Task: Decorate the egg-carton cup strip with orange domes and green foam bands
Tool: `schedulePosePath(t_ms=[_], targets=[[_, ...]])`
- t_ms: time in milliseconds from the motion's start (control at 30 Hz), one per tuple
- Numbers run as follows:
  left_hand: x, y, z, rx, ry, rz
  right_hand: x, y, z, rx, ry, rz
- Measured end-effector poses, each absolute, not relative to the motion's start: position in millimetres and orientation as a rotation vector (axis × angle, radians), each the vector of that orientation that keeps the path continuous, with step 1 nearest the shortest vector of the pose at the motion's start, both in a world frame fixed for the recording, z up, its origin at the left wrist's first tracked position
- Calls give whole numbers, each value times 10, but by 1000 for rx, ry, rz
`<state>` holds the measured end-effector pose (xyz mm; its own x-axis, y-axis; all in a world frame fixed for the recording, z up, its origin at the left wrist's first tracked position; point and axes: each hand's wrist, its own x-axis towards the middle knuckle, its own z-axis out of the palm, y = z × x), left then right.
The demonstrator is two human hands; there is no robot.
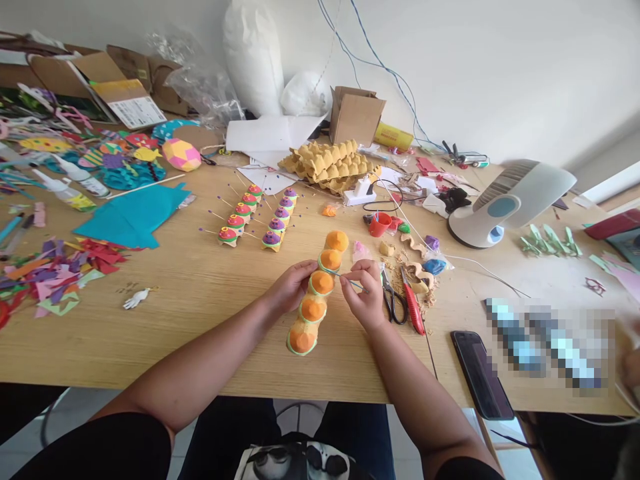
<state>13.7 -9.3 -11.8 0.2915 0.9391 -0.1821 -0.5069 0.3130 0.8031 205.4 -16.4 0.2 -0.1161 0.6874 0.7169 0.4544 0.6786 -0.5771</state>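
A strip of egg-carton cups [313,309], its domes covered in orange with pale green bands round several of them, is held above the table in front of me. My left hand [295,283] grips its left edge near the second dome from the far end. Pinched in my right hand [364,291] is a thin bluish stick [354,284], its tip at the green band below that dome. The far dome shows no green band. Two finished-looking carton strips, one red and green [240,217] and one purple [280,219], stand beyond my left hand with pins sticking out.
Black-handled scissors [395,303] and a red-handled cutter [413,308] lie just right of my right hand. Carton scraps [417,273] are beside them. A phone [481,373] rests near the front edge. Farther back are a red cup [380,224], stacked egg cartons [330,163] and a white fan [505,203].
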Motion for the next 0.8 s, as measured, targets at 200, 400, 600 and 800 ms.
schedulePosePath(t_ms=[200,400,600,800], targets=[[122,-97,-110,741,765,1065,2039,-176,-1,-930,-1757,222],[116,-90,-104,721,761,1046,2025,-162,-9,-913,-1745,138],[94,-103,-69,667,753,969,2018,-188,-2,-923,-1654,360],[48,-99,9,635,767,877,2002,-184,-34,-911,-1576,561]])
